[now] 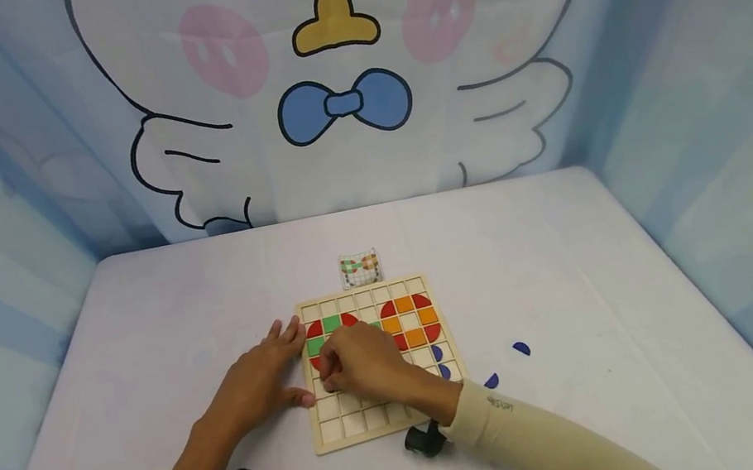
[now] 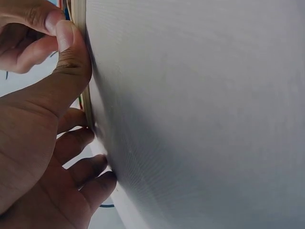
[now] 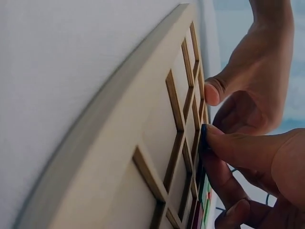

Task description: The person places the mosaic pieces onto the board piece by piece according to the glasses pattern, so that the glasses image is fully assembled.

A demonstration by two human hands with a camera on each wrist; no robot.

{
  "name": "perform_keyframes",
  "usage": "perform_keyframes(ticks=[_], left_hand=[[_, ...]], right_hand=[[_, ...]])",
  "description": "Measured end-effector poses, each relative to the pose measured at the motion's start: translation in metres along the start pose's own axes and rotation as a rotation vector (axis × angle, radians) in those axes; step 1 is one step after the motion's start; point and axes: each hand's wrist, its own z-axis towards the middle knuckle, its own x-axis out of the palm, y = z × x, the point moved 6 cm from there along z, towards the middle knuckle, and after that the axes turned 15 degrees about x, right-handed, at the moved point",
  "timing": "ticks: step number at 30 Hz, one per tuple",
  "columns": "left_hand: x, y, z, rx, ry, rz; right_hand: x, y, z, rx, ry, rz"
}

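Note:
A wooden grid board (image 1: 353,426) lies on the table with red, green and orange pieces set in its upper squares. Two blue half-circle pieces (image 1: 438,353) sit near its right side. My right hand (image 1: 366,361) is over the board's left part, pinching a blue piece (image 3: 204,137) between thumb and finger; in the head view that piece is hidden. With fingers extended, my left hand (image 1: 252,387) rests along the board's left edge, its thumb touching the frame. In the right wrist view, the left hand (image 3: 259,81) appears just beyond the pinched piece.
Above the board lies a small pattern card (image 1: 360,269). To its right, two loose blue half-circles (image 1: 521,348) lie on the white tabletop (image 1: 563,261). Dark wrist devices (image 1: 423,439) are at both wrists. Printed curtains (image 1: 720,82) stand around the table's back and sides.

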Motion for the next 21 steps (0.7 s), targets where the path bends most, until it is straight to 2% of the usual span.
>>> perform_keyframes(ticks=[6, 12, 16, 21], left_hand=[[0.001, -0.001, 0.0, -0.009, 0.008, 0.001], [0.002, -0.001, 0.0, -0.033, 0.027, 0.022], [0.003, -0.002, 0.0, -0.047, 0.033, 0.031], [0.002, -0.004, 0.001, -0.053, 0.036, 0.045]], right_hand=[[-0.003, -0.003, -0.001, 0.013, 0.023, 0.033], [-0.019, -0.015, -0.01, 0.025, -0.018, 0.079], [-0.036, -0.034, -0.02, 0.057, -0.061, 0.086], [-0.061, -0.072, -0.035, 0.183, -0.117, 0.094]])
